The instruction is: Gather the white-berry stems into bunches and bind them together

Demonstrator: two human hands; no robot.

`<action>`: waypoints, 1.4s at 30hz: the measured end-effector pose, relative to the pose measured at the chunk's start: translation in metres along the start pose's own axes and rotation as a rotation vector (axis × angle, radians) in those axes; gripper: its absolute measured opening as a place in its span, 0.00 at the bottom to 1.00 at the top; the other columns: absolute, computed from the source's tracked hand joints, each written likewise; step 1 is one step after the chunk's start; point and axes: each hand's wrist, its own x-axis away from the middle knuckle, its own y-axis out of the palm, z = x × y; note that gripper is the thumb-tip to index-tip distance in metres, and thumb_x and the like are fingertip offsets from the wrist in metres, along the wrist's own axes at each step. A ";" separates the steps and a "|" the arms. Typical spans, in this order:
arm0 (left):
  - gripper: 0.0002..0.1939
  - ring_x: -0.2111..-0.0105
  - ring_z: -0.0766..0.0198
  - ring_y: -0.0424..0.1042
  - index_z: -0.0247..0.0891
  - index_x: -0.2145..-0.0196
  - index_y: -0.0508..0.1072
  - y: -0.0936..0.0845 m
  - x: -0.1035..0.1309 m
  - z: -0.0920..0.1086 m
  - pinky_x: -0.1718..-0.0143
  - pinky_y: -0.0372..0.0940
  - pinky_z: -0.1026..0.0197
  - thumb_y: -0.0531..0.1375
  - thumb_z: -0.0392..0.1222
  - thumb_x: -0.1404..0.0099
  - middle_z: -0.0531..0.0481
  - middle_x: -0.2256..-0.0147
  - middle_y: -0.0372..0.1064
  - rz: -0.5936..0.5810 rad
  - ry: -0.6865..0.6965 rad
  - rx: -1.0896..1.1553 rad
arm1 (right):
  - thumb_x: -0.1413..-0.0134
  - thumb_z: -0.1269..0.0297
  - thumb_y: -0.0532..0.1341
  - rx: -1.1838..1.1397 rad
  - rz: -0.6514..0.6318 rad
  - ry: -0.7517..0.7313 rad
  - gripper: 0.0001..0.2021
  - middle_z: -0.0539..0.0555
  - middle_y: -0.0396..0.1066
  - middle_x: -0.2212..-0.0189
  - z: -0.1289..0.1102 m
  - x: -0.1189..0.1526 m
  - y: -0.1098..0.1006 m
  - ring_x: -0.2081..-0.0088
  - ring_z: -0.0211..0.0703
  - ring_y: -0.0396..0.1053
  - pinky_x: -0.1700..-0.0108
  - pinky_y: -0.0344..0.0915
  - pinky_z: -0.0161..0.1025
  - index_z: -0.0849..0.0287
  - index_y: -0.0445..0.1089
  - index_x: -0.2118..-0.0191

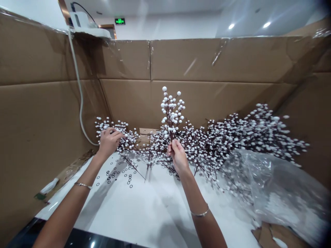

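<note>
My right hand (178,156) is closed around the stems of an upright berry sprig (172,113), which has white round berries on dark reddish-brown twigs. To the left, my left hand (110,140) is at a smaller cluster of white-berry sprigs (130,137), its fingers bent and a little apart. Nothing shows in that hand, though its thumb side is hidden. Small black rings (113,173) lie scattered on the white tabletop (124,210) below it. Several bare stem ends (148,172) point toward me between the hands.
A large heap of white-berry sprigs (240,134) spreads along the back and right. Clear plastic wrapping (281,186) covers the right side, with torn cardboard (270,234) below it. Cardboard walls (191,62) enclose the table. A white cable (80,93) hangs at the left corner.
</note>
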 end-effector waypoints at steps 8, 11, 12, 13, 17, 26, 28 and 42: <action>0.12 0.54 0.55 0.65 0.45 0.67 0.77 -0.022 -0.022 0.022 0.53 0.51 0.52 0.57 0.30 0.38 0.53 0.62 0.77 -0.050 0.104 0.170 | 0.54 0.42 0.62 0.151 -0.042 0.049 0.23 0.46 0.63 0.79 0.014 0.002 0.007 0.79 0.29 0.59 0.75 0.56 0.29 0.59 0.59 0.71; 0.11 0.55 0.56 0.65 0.43 0.67 0.77 -0.039 -0.032 0.046 0.53 0.53 0.52 0.57 0.31 0.37 0.52 0.63 0.77 0.037 0.083 0.208 | 0.54 0.40 0.60 0.230 -0.093 0.068 0.24 0.49 0.68 0.75 0.027 0.004 0.015 0.75 0.31 0.64 0.73 0.59 0.30 0.60 0.59 0.71; 0.11 0.55 0.57 0.65 0.43 0.67 0.77 -0.044 -0.036 0.053 0.53 0.53 0.52 0.57 0.31 0.37 0.52 0.63 0.77 0.061 0.084 0.213 | 0.54 0.39 0.60 0.250 -0.112 0.078 0.25 0.50 0.70 0.74 0.031 0.005 0.017 0.74 0.32 0.65 0.72 0.59 0.30 0.60 0.59 0.71; 0.11 0.56 0.57 0.65 0.44 0.67 0.77 -0.048 -0.040 0.060 0.54 0.53 0.53 0.57 0.31 0.36 0.53 0.63 0.77 0.085 0.090 0.214 | 0.54 0.39 0.59 0.261 -0.130 0.091 0.25 0.51 0.71 0.73 0.036 0.006 0.019 0.73 0.33 0.66 0.72 0.60 0.30 0.60 0.59 0.71; 0.11 0.56 0.57 0.64 0.45 0.68 0.77 -0.058 -0.054 0.079 0.56 0.54 0.54 0.57 0.31 0.37 0.55 0.64 0.77 0.173 0.117 0.149 | 0.54 0.37 0.58 0.240 -0.199 0.117 0.26 0.49 0.69 0.78 0.046 0.008 0.024 0.81 0.33 0.63 0.76 0.57 0.32 0.58 0.56 0.70; 0.15 0.55 0.55 0.63 0.46 0.67 0.78 -0.055 -0.065 0.097 0.54 0.53 0.51 0.54 0.29 0.37 0.54 0.64 0.76 0.232 0.031 0.105 | 0.54 0.43 0.62 0.116 -0.170 0.136 0.23 0.43 0.46 0.83 0.040 0.016 0.026 0.80 0.27 0.44 0.79 0.39 0.29 0.60 0.62 0.69; 0.16 0.54 0.55 0.62 0.45 0.67 0.78 -0.055 -0.068 0.102 0.53 0.53 0.50 0.54 0.28 0.37 0.53 0.64 0.76 0.226 0.007 0.122 | 0.54 0.42 0.62 0.133 -0.164 0.146 0.23 0.43 0.47 0.82 0.039 0.017 0.026 0.80 0.27 0.43 0.78 0.38 0.29 0.61 0.64 0.69; 0.16 0.69 0.57 0.69 0.39 0.67 0.72 0.003 0.028 0.080 0.67 0.59 0.59 0.59 0.55 0.42 0.47 0.69 0.72 -0.291 -0.843 0.517 | 0.51 0.47 0.63 -0.153 -0.040 0.094 0.21 0.41 0.53 0.84 0.010 -0.003 -0.002 0.86 0.27 0.49 0.84 0.44 0.29 0.57 0.55 0.68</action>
